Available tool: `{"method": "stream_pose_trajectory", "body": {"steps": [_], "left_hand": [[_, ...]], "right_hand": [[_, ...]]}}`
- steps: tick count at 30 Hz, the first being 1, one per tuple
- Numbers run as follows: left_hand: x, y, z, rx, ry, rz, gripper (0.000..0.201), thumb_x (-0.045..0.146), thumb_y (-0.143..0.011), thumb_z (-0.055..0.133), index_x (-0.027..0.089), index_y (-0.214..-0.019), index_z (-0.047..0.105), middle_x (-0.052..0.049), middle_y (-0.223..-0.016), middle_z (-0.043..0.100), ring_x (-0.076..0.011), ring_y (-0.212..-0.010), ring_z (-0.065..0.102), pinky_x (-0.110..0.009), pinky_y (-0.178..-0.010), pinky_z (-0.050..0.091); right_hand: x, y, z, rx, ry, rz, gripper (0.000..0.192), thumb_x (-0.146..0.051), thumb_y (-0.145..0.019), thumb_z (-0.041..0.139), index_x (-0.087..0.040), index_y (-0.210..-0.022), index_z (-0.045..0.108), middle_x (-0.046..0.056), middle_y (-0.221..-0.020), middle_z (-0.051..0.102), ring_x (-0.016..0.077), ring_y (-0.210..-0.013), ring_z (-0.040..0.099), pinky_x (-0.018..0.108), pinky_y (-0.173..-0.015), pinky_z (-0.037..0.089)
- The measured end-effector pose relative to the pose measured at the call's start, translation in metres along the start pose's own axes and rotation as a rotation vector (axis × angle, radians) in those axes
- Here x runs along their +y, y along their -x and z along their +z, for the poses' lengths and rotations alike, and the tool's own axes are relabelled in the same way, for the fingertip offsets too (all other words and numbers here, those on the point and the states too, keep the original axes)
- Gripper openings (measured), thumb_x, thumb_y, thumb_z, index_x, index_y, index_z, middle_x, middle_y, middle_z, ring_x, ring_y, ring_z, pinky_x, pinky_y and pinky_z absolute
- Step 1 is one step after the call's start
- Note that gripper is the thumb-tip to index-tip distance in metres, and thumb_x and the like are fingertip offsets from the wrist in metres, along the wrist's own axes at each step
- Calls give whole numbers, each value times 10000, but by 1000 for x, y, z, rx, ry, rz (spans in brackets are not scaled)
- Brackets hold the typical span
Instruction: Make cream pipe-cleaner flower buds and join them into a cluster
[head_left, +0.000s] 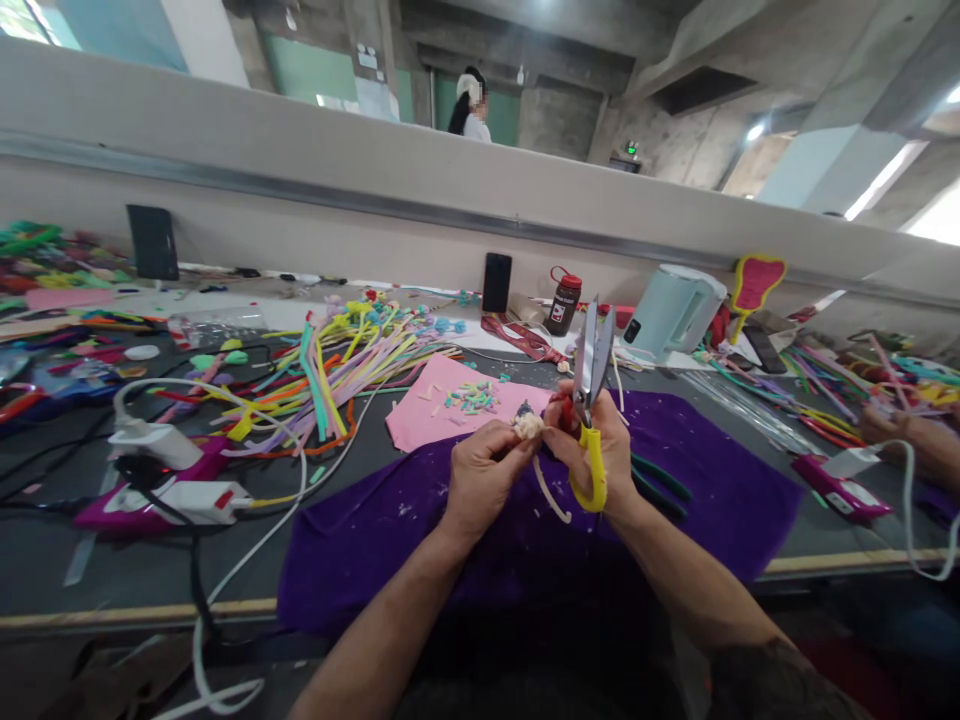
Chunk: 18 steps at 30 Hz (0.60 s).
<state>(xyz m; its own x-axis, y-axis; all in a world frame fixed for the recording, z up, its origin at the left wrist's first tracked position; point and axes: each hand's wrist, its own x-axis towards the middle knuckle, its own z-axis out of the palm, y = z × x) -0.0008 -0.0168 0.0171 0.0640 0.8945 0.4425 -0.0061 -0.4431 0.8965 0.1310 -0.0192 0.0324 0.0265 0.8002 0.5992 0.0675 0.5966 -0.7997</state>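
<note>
The left hand (484, 470) pinches one small cream piece (529, 425) between closed fingers, above the purple cloth (720, 500) on the bench (67, 560); the right hand (600, 445) touches the same piece while its fingers wrap one pair of yellow-handled scissors (592, 400), blades upright; beyond lie one pink sheet (442, 400), two phones (496, 282), one kettle (675, 310).

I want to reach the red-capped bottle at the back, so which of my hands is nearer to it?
Right. Your right hand, holding the scissors, is just below the bottle; your left hand is farther left, pinching a small cream piece.
</note>
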Motion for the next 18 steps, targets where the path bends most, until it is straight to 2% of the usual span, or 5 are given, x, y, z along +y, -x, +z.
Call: {"method": "stream_pose_trajectory", "body": {"steps": [5, 11, 15, 18], "left_hand": [[-2, 0, -1, -14, -28, -14, 331, 336, -714, 634, 169, -447, 532, 15, -536, 450, -106, -555, 401, -227, -539, 308], [-3, 0, -1, -16, -25, -34, 313, 342, -715, 633, 168, -473, 541, 17, -538, 448, -108, -554, 404, -229, -532, 312], [-4, -1, -3, 19, 35, -71, 335, 323, -716, 637, 164, -452, 508, 22, -539, 440, -100, -544, 407, -228, -544, 323], [-3, 0, -4, 15, 70, -71, 284, 311, -724, 631, 167, -495, 546, 22, -565, 458, -97, -540, 410, -228, -539, 325]], "right_hand": [[1, 0, 0, -26, -70, 10, 432, -276, -725, 642, -259, -1109, 445, -37, -736, 499, 83, -600, 460, 199, -531, 409], [2, 0, -3, -59, 15, 31, 454, -344, -748, 609, -262, -1140, 394, -19, -763, 505, 113, -653, 510, 239, -587, 447], [0, 11, -16, -150, 71, 41, 546, -348, -728, 635, -271, -1197, 366, 11, -871, 525, 136, -732, 526, 278, -670, 462], [-3, 27, -32, -225, 241, 51, 651, -386, -701, 654, -261, -1265, 353, 35, -936, 524, 153, -748, 508, 306, -704, 460]]}}
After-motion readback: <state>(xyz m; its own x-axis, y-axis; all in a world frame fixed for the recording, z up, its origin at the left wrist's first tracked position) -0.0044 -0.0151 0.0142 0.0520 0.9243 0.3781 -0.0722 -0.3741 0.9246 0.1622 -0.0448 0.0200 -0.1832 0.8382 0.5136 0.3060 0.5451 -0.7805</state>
